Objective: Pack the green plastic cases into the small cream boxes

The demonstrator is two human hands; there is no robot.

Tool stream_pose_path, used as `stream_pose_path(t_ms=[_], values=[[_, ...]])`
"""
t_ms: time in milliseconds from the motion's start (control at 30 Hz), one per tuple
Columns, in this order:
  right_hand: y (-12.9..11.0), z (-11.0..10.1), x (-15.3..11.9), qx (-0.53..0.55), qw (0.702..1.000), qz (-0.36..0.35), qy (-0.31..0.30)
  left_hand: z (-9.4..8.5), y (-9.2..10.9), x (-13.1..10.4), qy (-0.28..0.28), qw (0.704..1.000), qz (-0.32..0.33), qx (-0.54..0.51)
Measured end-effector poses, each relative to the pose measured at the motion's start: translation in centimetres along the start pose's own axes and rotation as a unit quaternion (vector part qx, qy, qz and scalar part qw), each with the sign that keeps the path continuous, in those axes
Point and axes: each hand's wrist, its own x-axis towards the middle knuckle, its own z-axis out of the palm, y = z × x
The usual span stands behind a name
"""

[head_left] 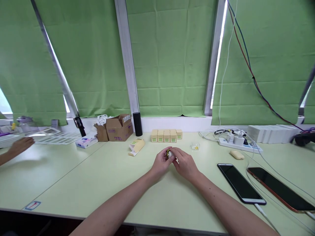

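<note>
Over the middle of the table, my left hand [160,163] and my right hand [185,163] meet around a small rounded object [170,154], whitish with a dark and yellow-green rim. Fingers of both hands are closed on it and cover much of it, so its kind does not show. Just beyond stand several small cream boxes [163,136] with green square labels, in a row. An opened cream carton [136,147] lies to the left of my hands. A small clear plastic tray [195,146] with something yellow in it sits to the right.
Two phones, one white-framed [241,182] and one red-edged [280,188], lie at right with cables. Behind them is a power strip [240,145]. A cardboard box [119,127], black cylinder [137,124] and tissue pack [86,142] stand back left. Another person's hand [22,145] reaches in at far left.
</note>
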Motion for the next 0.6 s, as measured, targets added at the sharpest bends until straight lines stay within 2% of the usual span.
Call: stream_pose_path(t_ms=[300,600], values=[[0.00,0.46,-0.03,0.004,1.000,-0.003,0.020,0.09,0.09,0.15,0.003,1.000,0.009,0.013],[-0.21,0.07,0.05,0.045,0.999,0.010,-0.001,0.31,0.51,0.09,0.006,1.000,-0.002,0.000]])
